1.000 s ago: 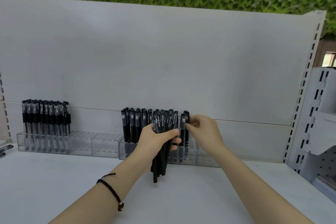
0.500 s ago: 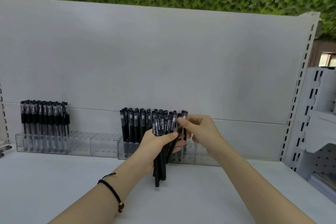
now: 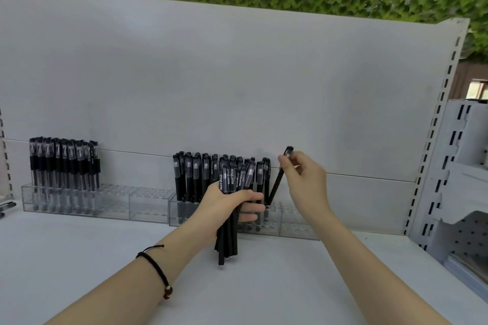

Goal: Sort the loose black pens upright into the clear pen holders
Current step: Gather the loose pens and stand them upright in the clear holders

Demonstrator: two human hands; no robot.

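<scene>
While our left hand point(image 3: 229, 206) grips a bundle of black pens point(image 3: 227, 243) upright just in front of the middle clear pen holder point(image 3: 298, 227), we are partway through seating one more. Our right hand point(image 3: 307, 182) pinches a single black pen point(image 3: 275, 185) near its capped top between thumb and fingertips, the other fingers loosely curled behind. That pen leans, cap up and to the right, its lower tip down at the holder's top grid just right of the standing pens point(image 3: 195, 177). Whether the tip has entered a hole we cannot tell. We judge the next move calls for tipping the pen upright over a free hole and pushing it straight down without knocking its neighbours.

Our left fingers wrap round the bundle's middle, thumb across the front. The barrels' lower ends hang just above or on the white shelf point(image 3: 264, 285); we cannot tell which. Both forearms reach forward, the left wearing a black cord bracelet point(image 3: 155, 264). Free holes show at this holder's right end and across much of the left clear pen holder point(image 3: 148, 203). With a handful in our grip and loose pens point(image 3: 6, 206) at the far left edge, we judge the task well short of done.
</scene>
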